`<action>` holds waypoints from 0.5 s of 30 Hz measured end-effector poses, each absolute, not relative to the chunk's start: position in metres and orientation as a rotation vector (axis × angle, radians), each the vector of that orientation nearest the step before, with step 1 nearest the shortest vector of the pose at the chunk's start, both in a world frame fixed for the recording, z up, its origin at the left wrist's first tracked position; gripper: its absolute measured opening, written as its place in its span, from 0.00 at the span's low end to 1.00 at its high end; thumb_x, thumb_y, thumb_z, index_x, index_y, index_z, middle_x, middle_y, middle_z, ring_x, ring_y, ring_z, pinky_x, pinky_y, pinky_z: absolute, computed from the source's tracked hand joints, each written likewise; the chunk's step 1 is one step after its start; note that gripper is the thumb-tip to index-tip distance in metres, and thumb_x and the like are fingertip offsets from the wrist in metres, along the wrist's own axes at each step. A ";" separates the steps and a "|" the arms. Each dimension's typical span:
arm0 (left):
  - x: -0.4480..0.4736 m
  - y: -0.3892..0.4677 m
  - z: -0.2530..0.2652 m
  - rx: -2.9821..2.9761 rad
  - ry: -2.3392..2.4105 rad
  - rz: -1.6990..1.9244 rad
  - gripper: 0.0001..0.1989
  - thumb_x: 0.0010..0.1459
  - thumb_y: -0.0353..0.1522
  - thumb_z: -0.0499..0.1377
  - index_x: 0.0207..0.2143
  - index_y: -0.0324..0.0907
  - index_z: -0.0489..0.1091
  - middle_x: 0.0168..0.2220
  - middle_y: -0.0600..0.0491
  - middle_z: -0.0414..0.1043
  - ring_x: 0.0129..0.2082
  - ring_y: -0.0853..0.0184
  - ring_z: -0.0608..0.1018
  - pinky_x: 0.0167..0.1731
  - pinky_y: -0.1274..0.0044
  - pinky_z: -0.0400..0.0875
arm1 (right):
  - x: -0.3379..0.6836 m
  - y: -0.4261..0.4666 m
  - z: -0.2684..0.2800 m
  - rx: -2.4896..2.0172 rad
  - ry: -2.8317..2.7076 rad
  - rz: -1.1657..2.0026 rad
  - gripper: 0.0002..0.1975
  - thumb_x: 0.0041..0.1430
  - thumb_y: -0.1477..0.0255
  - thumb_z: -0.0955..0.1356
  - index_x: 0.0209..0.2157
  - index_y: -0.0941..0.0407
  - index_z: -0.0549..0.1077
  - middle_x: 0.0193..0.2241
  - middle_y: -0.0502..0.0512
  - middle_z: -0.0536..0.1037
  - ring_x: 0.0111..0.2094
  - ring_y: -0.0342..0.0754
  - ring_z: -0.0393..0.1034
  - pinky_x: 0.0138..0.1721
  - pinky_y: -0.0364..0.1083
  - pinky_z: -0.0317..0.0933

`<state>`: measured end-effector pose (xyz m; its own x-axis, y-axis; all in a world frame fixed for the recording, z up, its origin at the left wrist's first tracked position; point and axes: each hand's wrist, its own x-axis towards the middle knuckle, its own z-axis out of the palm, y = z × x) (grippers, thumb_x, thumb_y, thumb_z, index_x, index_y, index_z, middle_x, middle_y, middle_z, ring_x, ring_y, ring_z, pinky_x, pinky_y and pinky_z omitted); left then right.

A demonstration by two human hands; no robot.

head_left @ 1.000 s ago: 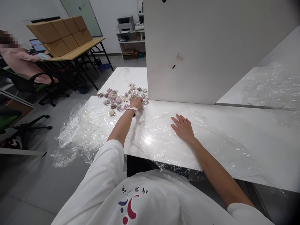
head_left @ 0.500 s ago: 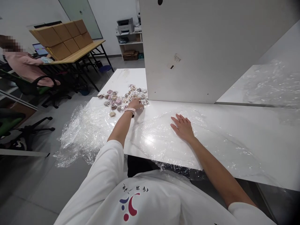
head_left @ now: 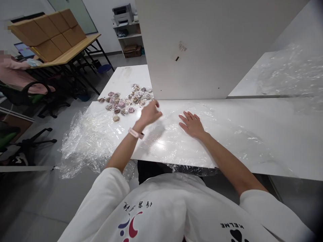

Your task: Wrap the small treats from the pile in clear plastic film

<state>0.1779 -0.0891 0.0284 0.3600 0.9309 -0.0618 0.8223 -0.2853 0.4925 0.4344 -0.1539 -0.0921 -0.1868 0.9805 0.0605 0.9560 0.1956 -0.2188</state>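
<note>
My left hand [head_left: 149, 114] hangs over the white table, just right of a pile of small wrapped pieces [head_left: 121, 103]. Its fingers are curled inward, and whatever they hold, if anything, is hidden beneath the hand. A pink band [head_left: 135, 133] circles that wrist. My right hand [head_left: 192, 124] lies flat with fingers spread on a sheet of clear plastic film [head_left: 174, 148]. The pieces in the pile are brown, beige and pinkish, each in shiny clear wrapping.
Crumpled clear film [head_left: 83, 144] spills over the left side of the table [head_left: 285, 134]. A tall white panel [head_left: 191, 50] stands along the back. More film [head_left: 295, 74] lies beyond it at right. Cardboard boxes [head_left: 50, 33] and a seated person [head_left: 15, 74] are at far left.
My left hand has come away from the pile, toward me and slightly right. My right hand still rests on the film. The whole view has shifted a little.
</note>
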 end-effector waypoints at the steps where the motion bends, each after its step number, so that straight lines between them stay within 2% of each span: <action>1: 0.194 -0.115 0.026 2.255 1.358 0.294 0.17 0.59 0.31 0.56 0.51 0.44 0.62 0.40 0.47 0.71 0.36 0.61 0.74 0.34 0.68 0.70 | 0.434 -0.153 -0.092 -1.863 -2.282 0.201 0.33 0.70 0.52 0.48 0.69 0.48 0.55 0.71 0.52 0.47 0.72 0.53 0.39 0.69 0.59 0.38; 3: 0.227 -0.165 0.012 2.378 1.028 0.171 0.16 0.58 0.31 0.56 0.49 0.44 0.64 0.42 0.47 0.70 0.34 0.62 0.75 0.31 0.69 0.70 | 0.434 -0.150 -0.091 -1.854 -2.272 0.216 0.31 0.70 0.54 0.49 0.68 0.49 0.57 0.71 0.52 0.49 0.71 0.53 0.40 0.69 0.59 0.39; 5: 0.251 -0.202 -0.010 2.523 0.854 0.079 0.14 0.59 0.31 0.53 0.48 0.43 0.64 0.44 0.44 0.70 0.37 0.59 0.75 0.30 0.68 0.70 | 0.435 -0.147 -0.089 -1.850 -2.239 0.255 0.29 0.71 0.58 0.50 0.67 0.51 0.59 0.70 0.52 0.51 0.71 0.52 0.41 0.69 0.57 0.38; 8: 0.255 -0.224 -0.032 2.662 0.826 0.100 0.18 0.63 0.36 0.53 0.54 0.42 0.63 0.54 0.40 0.67 0.49 0.51 0.72 0.42 0.61 0.72 | 0.442 -0.147 -0.076 -1.807 -2.162 0.418 0.28 0.70 0.60 0.53 0.66 0.54 0.61 0.69 0.54 0.54 0.71 0.53 0.43 0.69 0.57 0.39; 11: 0.224 -0.224 -0.029 2.612 0.894 0.265 0.29 0.65 0.46 0.53 0.65 0.47 0.52 0.67 0.42 0.53 0.60 0.49 0.66 0.54 0.56 0.66 | 0.454 -0.165 -0.053 -1.718 -2.004 0.607 0.29 0.70 0.56 0.55 0.67 0.51 0.59 0.68 0.54 0.58 0.68 0.54 0.50 0.66 0.58 0.50; 13: 0.199 -0.226 -0.022 2.564 0.956 0.383 0.28 0.67 0.45 0.51 0.66 0.51 0.50 0.69 0.45 0.49 0.64 0.52 0.62 0.57 0.57 0.64 | 0.458 -0.190 -0.039 -1.639 -1.950 0.638 0.28 0.69 0.53 0.55 0.65 0.47 0.62 0.66 0.53 0.63 0.66 0.55 0.55 0.64 0.59 0.54; 15: 0.183 -0.232 -0.022 2.537 0.946 0.452 0.24 0.67 0.43 0.52 0.64 0.51 0.55 0.68 0.46 0.52 0.64 0.54 0.62 0.58 0.60 0.65 | 0.453 -0.222 -0.033 -1.537 -2.003 0.634 0.25 0.69 0.52 0.57 0.60 0.46 0.67 0.63 0.52 0.67 0.64 0.56 0.58 0.63 0.61 0.55</action>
